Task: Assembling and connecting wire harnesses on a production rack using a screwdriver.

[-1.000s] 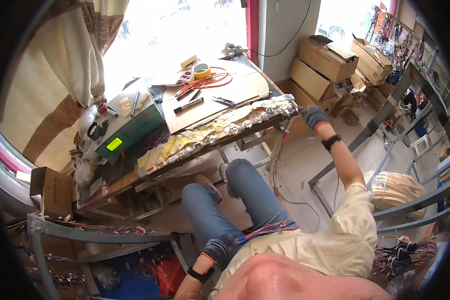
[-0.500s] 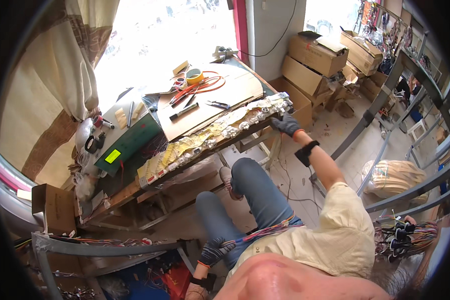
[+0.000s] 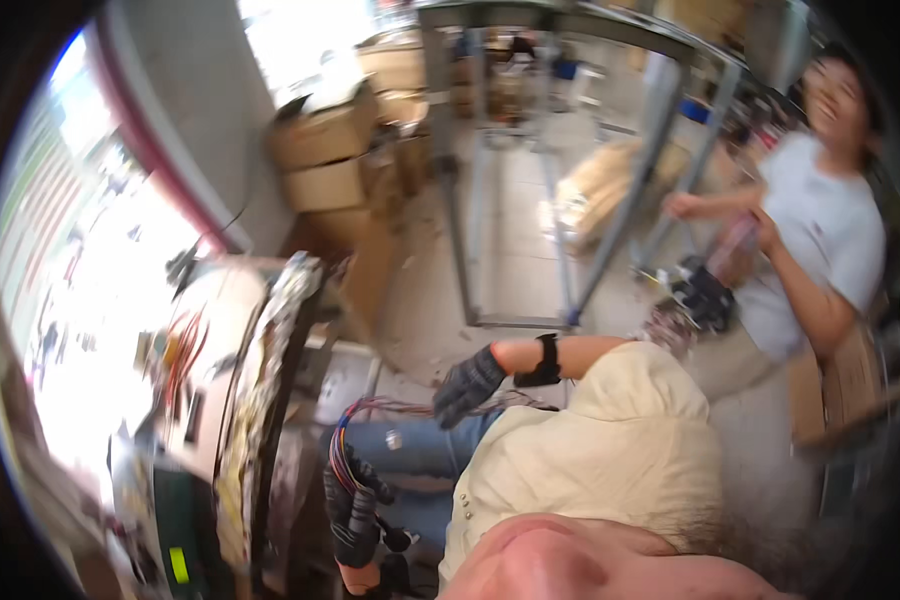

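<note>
The right gloved hand (image 3: 467,383) has left the workbench's (image 3: 225,320) far corner and now hovers, fingers loosely released, over the lap, beside the coloured wire bundle (image 3: 342,462) that the left gloved hand (image 3: 351,505) keeps clenched.

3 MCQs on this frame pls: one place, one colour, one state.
1. Where is the bundle of coloured wires?
A. in the left hand
B. on the cardboard boxes
C. on the floor by the metal frame

2. What colour is the wristband on the right arm?
A. white
B. black
C. yellow

3. How is the right hand?
A. open, fingers spread, holding nothing
C. closed on a marker
B. flat on the workbench

Key: 1 A, the gloved left hand is closed around the bundle over the lap. 2 B, the band shows dark against the bare forearm. 3 A, the gloved fingers are splayed above the wires; the blur hides whether they touch them.
</note>
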`<state>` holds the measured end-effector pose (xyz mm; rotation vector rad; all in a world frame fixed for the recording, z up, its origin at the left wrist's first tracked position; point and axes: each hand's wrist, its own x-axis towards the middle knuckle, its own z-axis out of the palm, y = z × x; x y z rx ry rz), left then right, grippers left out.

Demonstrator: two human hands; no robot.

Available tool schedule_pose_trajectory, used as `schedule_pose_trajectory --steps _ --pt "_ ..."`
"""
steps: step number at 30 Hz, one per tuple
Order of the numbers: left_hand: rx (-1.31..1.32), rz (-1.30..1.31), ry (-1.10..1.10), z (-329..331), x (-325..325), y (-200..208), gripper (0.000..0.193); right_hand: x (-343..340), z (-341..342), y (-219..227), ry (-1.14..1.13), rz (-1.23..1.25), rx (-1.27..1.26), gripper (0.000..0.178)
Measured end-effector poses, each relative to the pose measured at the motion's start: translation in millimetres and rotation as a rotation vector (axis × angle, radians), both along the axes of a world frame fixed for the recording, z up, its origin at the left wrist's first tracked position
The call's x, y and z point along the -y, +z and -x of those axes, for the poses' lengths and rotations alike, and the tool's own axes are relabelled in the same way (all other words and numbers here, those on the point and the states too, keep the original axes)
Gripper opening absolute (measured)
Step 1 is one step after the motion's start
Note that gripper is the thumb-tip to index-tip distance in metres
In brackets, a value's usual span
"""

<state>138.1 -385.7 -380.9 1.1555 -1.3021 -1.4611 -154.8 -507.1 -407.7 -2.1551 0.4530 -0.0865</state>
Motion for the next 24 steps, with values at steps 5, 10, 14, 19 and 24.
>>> schedule_pose_trajectory --steps 5,10,14,19,24 --pt "0.41 0.198 -0.338 65 26 -11 0.019 -82 17 78 -0.568 -1.054 0.926 0.028" --pt "0.542 0.229 -0.485 74 32 -21 0.019 -105 139 128 -0.989 -0.898 1.805 0.015" --pt "0.616 0.219 -0.45 55 20 -15 0.019 -153 208 188 -1.187 -0.198 2.093 0.018" --pt "0.691 0.198 -0.315 33 10 -16 0.021 -146 247 223 -1.461 0.155 1.866 0.02" --pt "0.733 0.21 -0.208 10 0 -12 0.022 -142 291 238 -1.726 0.478 1.584 0.021"
